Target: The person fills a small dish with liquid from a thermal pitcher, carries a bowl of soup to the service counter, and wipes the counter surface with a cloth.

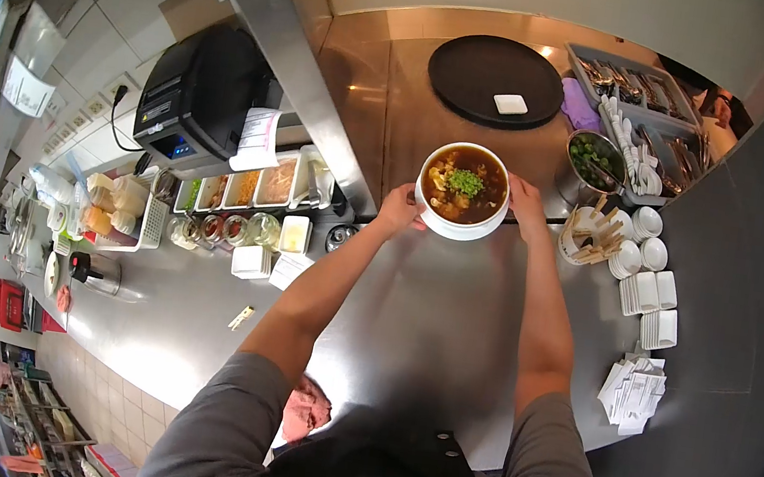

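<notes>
A white bowl of brown soup [463,184], topped with chopped green onion, sits on a white saucer [462,231] between my two hands. My left hand [402,209] grips the saucer's left edge, its fingers partly hidden beneath. On the opposite side my right hand [528,208] holds the saucer's right edge, with most of its fingers out of sight. Both arms are stretched forward over the steel counter. Beyond the bowl lies a round black tray [471,77] carrying a small white square dish [510,105].
Cutlery trays [652,91] and a metal pot of greens [595,160] stand at the right. A chopsticks holder [585,236], stacked white dishes [650,291] and paper slips [634,392] line that edge. At left are a receipt printer [189,102], a post [304,64] and topping containers [242,189].
</notes>
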A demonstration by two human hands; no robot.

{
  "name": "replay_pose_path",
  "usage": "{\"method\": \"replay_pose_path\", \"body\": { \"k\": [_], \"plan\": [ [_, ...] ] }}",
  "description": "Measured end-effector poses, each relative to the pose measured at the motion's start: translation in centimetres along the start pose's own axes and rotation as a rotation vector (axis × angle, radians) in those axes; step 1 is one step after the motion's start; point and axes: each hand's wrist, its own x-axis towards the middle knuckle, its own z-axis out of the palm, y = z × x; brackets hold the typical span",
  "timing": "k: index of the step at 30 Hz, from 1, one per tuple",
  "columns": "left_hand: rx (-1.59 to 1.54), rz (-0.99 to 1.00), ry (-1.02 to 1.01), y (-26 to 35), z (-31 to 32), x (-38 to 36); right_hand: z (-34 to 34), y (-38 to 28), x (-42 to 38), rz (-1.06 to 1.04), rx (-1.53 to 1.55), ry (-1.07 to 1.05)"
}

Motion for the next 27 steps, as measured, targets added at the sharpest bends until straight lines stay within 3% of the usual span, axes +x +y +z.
{"method": "replay_pose_path", "body": {
  "k": [8, 10, 11, 12, 14, 17, 18, 22, 24, 26, 27],
  "plan": [
    [0.057, -0.029, 0.068, -0.5, -0.6, 1.2, 0.4, 2.3, 2.4, 0.076, 0.052, -0.006],
    [0.215, -0.02, 0.182, -0.1, -0.6, 0.3, 0.6, 0.2, 0.7, 0.116, 0.201, -0.038],
    [0.367, 0.109, 0.24, -0.3, -0.3, -1.1, 0.8, -0.8, -0.8, 0.079, 0.194, 0.002],
    [0.321, 0.188, 0.274, -0.8, 0.3, -2.7, 0.9, -1.5, -2.7, 0.034, 0.192, 0.033],
    [0.159, 0.198, 0.108, 1.8, 1.8, -10.0, 1.0, -2.5, -6.7, -0.007, 0.126, 0.057],
    [0.34, 0.403, 0.041, 5.7, 1.2, -20.0, 1.9, -2.9, -14.8, 0.088, 0.044, 0.058],
    [0.378, 0.501, 0.045, 6.9, 0.2, -22.6, 2.6, -2.9, -17.7, 0.114, 0.032, 0.015],
    [-0.066, 0.722, 0.162, 13.9, -8.2, -28.7, 7.2, 0.4, -28.4, 0.064, 0.024, -0.382],
    [-0.078, 0.981, 0.506, 19.3, -11.8, -31.1, 10.8, -1.6, -33.8, 0.253, 0.055, -0.538],
    [-0.316, 1.043, 0.696, 23.9, -14.6, -32.5, 14.0, -0.5, -35.9, 0.191, -0.015, -0.601],
    [-0.419, 1.091, 0.692, 25.9, -15.9, -32.8, 15.1, -0.1, -36.5, 0.125, -0.081, -0.66]
  ]
}}
